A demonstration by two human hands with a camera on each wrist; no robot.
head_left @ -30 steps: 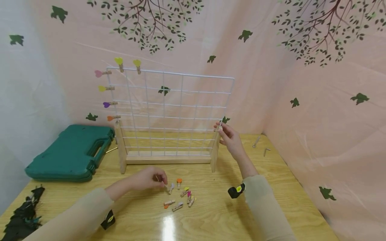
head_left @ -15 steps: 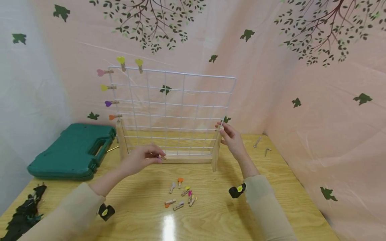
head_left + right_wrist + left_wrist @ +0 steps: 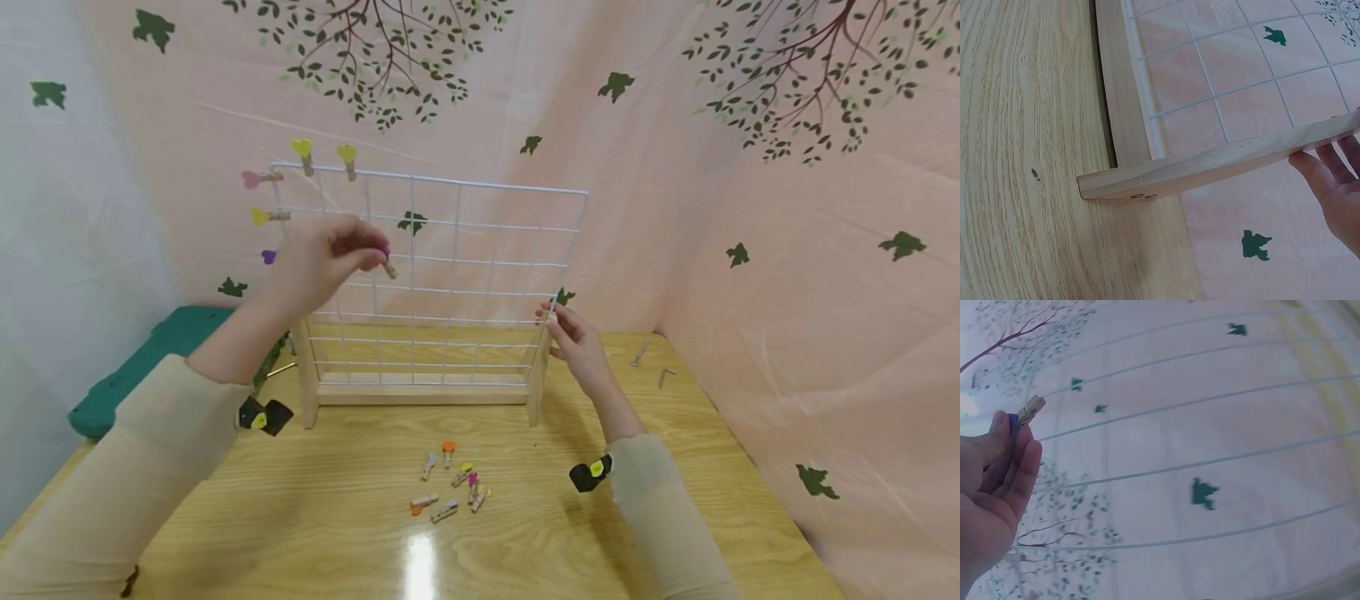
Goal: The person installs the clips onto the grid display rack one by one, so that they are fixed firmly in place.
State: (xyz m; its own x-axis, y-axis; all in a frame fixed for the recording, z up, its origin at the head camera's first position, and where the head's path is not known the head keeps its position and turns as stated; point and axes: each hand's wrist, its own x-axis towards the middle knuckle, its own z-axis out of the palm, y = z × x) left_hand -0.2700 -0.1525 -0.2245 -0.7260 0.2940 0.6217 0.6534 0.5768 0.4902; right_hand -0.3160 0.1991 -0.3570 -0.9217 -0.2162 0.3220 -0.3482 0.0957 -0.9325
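My left hand [image 3: 318,258] pinches a small wooden clothespin [image 3: 1032,411] by its purple end, in front of the white wire grid [image 3: 487,184]. In the left wrist view the clothespin's bare wooden end points up and away from the fingers. My right hand [image 3: 583,350] grips the top of the right wooden post [image 3: 1210,159], where the grid meets it. Heart-topped clothespins are clipped on the grid's left and top edges, among them a pink one [image 3: 258,178] and a yellow one [image 3: 302,152]. The left forearm hides part of the left edge.
Several loose clothespins, including an orange-topped one [image 3: 448,450], lie on the table [image 3: 525,550] before the stand. A green case [image 3: 135,375] is at the left, partly behind my sleeve. A bolt-like metal piece [image 3: 640,352] and a hex key [image 3: 663,377] lie at the right.
My left hand has lifted a clothespin from the loose group and moved up and left to the grid's middle height. The right hand stays on the post.
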